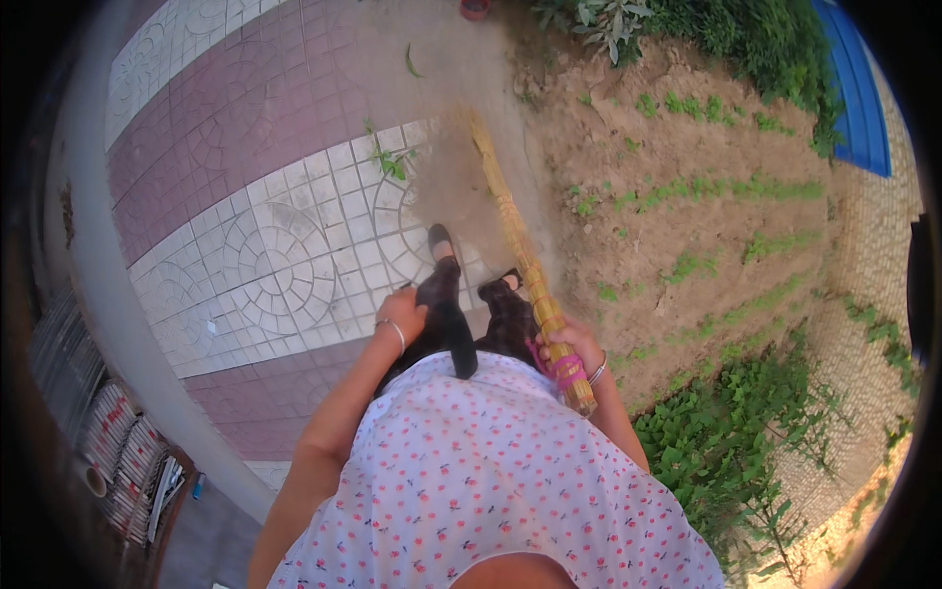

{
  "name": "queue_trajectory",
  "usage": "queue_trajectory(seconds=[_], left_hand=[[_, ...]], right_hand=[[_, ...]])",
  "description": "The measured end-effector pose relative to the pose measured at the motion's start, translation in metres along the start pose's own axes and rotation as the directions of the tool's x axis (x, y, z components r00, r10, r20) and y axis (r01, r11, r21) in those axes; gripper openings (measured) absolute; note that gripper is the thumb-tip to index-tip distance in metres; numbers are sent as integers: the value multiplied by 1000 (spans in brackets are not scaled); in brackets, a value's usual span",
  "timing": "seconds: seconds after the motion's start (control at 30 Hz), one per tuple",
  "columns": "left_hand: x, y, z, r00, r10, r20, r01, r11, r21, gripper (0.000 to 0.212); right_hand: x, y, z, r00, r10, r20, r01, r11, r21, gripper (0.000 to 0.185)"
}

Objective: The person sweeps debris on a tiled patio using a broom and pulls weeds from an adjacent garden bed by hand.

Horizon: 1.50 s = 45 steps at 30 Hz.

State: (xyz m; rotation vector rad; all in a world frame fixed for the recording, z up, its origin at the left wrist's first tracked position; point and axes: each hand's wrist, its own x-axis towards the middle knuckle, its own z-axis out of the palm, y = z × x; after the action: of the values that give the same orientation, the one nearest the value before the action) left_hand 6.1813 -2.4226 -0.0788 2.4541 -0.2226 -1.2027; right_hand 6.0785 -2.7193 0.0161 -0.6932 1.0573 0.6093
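Observation:
A straw broom (521, 243) slants from my right side to the ground ahead. My right hand (575, 342) is closed around its handle, by a pink tie (568, 370). The broom's far tip rests near the dusty edge between the paving and the soil and looks blurred. My left hand (403, 313) hangs beside my left thigh with the fingers curled; their inner side is hidden, so I cannot tell whether it holds anything. On the tiles past my feet lies a green weed sprig (391, 163).
White and dull red patterned tiles (287, 250) spread to the left, bounded by a pale curb (121, 294). To the right is a soil bed (677, 221) with rows of seedlings. Leafy plants (706, 434) grow at lower right. A red pot (475, 7) stands far ahead.

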Motion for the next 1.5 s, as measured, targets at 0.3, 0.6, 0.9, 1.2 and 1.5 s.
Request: queue_trajectory(seconds=[0.3,0.6,0.9,1.2,1.5], left_hand=[[1,-7,-13,996,-90,8,90,990,-107,41],[9,-5,-23,975,-142,-173,113,980,-164,34],[12,32,-35,933,-296,-206,215,915,-343,37],[39,1,-30,901,-280,-330,157,922,-354,34],[60,-27,-114,853,-420,-309,208,817,-537,29]], right_hand=[[72,4,60,995,72,66,-69,996,-48,26],[64,-68,88,925,104,365,-82,994,-75,40],[114,-142,77,991,30,128,21,926,-377,38],[132,-195,122,943,193,272,-108,949,-297,41],[157,-228,168,976,8,217,73,929,-362,45]])
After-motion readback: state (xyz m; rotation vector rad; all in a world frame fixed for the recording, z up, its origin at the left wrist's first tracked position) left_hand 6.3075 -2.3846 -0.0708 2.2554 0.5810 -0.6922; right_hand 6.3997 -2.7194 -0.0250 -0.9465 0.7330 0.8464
